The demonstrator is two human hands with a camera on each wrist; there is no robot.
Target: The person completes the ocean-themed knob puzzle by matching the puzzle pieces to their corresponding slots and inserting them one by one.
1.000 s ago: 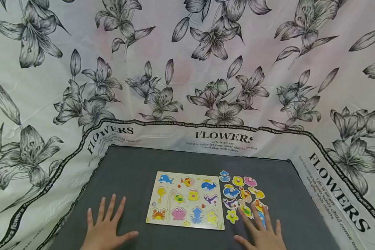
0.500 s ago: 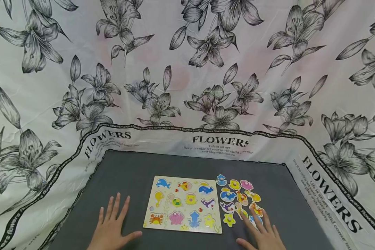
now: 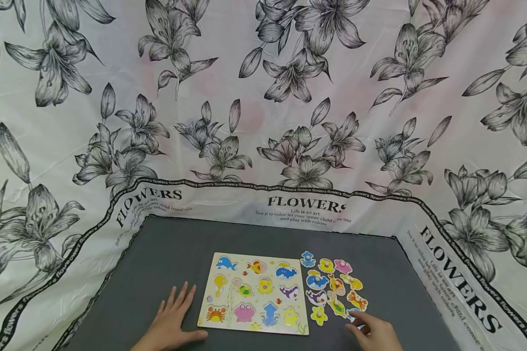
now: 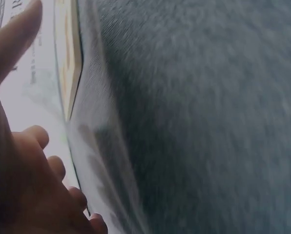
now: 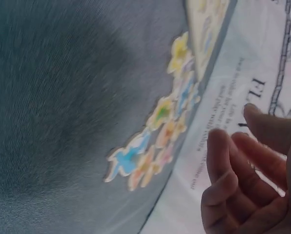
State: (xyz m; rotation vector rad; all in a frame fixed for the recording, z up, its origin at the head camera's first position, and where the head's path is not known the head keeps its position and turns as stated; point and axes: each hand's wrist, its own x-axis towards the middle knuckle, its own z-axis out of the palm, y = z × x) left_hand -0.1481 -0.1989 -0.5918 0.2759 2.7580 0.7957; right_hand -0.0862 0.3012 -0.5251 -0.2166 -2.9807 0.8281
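White cloth (image 3: 263, 117) with black flower drawings and FLOWERS lettering, past my left hand (image 3: 171, 321) and right hand (image 3: 374, 333) and down both outer sides. Dark grey table (image 3: 246, 235) under and ahead of both hands. Pale board (image 3: 255, 299) flat on it, between the hands and a bit ahead, sea-animal pictures in rows; its near left corner just beside my left thumb. Left hand: fingers extended, thumb well out to the side, has hold of nothing; can't tell if it touches the table. Right hand: fingers loosely bent, gap between thumb and fingers with nothing in it in the right wrist view, so half open, no hold on anything. Loose pieces clustered ahead of the right hand, some to its left, beside the board's right edge. Blue whale (image 3: 317, 281) ahead-left of the right hand, near the board. Turtle (image 3: 337, 306) just ahead-left of the right fingertips, orange crab (image 3: 357, 301) straight ahead of them. Blue piece (image 5: 128, 158) nearest, right by those fingertips and partly hidden by them in the head view; can't tell on contact. Squid (image 3: 307, 260) farthest from the right hand, by the board's far right corner. Yellow star (image 3: 318, 317) left of the right fingertips.
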